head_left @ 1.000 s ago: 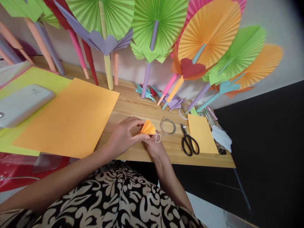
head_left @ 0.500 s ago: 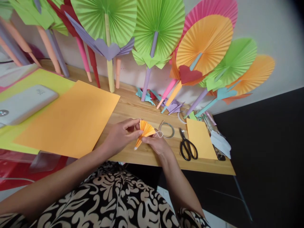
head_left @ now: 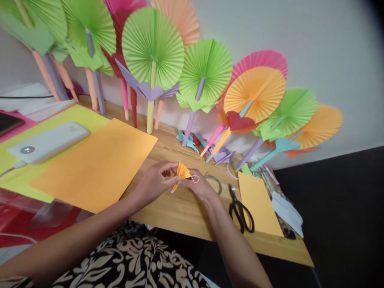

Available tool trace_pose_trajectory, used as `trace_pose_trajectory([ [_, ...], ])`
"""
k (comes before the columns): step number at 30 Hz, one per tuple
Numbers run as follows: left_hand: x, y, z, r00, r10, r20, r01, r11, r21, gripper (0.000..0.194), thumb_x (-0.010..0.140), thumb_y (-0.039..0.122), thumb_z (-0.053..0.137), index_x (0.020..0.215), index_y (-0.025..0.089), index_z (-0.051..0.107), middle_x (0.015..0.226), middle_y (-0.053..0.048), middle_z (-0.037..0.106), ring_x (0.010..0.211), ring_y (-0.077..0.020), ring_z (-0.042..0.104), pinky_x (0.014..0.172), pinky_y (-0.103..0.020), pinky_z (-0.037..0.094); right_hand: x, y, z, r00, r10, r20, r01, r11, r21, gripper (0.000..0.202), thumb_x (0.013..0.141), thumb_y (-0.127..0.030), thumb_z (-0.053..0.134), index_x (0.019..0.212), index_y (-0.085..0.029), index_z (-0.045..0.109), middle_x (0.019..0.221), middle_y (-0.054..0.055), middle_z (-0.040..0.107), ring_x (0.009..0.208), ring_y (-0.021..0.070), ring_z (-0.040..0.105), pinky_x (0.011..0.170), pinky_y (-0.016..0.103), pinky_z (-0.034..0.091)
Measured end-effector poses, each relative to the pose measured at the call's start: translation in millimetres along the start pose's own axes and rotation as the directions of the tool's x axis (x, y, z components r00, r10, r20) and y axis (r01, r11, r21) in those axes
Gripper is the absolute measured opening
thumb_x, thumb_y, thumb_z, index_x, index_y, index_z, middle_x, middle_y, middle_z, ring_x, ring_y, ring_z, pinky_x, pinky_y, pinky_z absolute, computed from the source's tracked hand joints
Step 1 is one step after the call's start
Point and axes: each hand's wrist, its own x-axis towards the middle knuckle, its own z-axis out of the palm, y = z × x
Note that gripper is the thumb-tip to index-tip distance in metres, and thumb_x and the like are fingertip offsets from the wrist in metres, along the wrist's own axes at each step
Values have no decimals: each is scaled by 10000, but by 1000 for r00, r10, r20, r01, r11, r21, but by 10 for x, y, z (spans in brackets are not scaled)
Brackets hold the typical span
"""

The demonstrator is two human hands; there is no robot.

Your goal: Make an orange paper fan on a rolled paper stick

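A small pleated orange paper piece (head_left: 183, 171) is pinched between both hands above the wooden table, with a white thread loop (head_left: 195, 178) hanging at its right side. My left hand (head_left: 157, 180) has its thumb and fingers closed on the paper's left edge. On the other side, my right hand (head_left: 198, 185) is closed on the lower right part, its fingers partly hidden. Just right of that hand lies a coil of wire (head_left: 218, 185), partly covered, and then black-handled scissors (head_left: 241, 212).
Paper fans (head_left: 153, 50) on rolled paper sticks lean along the wall. Orange sheets (head_left: 96, 164) lie left, and one (head_left: 259, 206) right. A white power bank (head_left: 51, 142) rests on yellow paper. Folded scraps (head_left: 222, 155) lie near the wall, a white packet (head_left: 287, 213) at the right edge.
The camera view has shifted and tilted, showing more wall above. The pleated paper looks narrower between my fingers, and my right hand and forearm cover more of the wire coil.
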Motion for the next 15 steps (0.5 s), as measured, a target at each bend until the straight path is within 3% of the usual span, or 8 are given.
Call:
trace_pose_trajectory([
  [4, 64, -46, 35, 999, -39, -27, 40, 999, 25, 238, 784, 275, 682, 998, 179, 726, 829, -17, 688, 706, -141, 566, 640, -256, 450, 78, 43, -15, 999, -34, 18, 35, 999, -32, 395, 560, -478, 893, 666, -174, 664, 663, -33, 572, 654, 125, 485, 668, 273, 432],
  [9, 116, -130, 86, 997, -51, -66, 55, 996, 64, 372, 789, 296, 697, 1140, 173, 707, 730, 16, 616, 671, -137, 550, 635, -260, 443, 108, 166, -32, 998, -32, 57, 34, 999, -33, 363, 630, -489, 862, 739, -181, 705, 720, -12, 648, 707, 147, 552, 706, 283, 463],
  [15, 172, -151, 151, 993, -65, -97, 66, 998, 15, 497, 798, 331, 707, 1257, 148, 651, 840, -21, 666, 700, -140, 567, 683, -279, 471, 109, 259, -113, 996, -41, 82, 43, 999, -29, 296, 693, -489, 830, 784, -221, 742, 775, -16, 690, 754, 159, 611, 783, 310, 494],
])
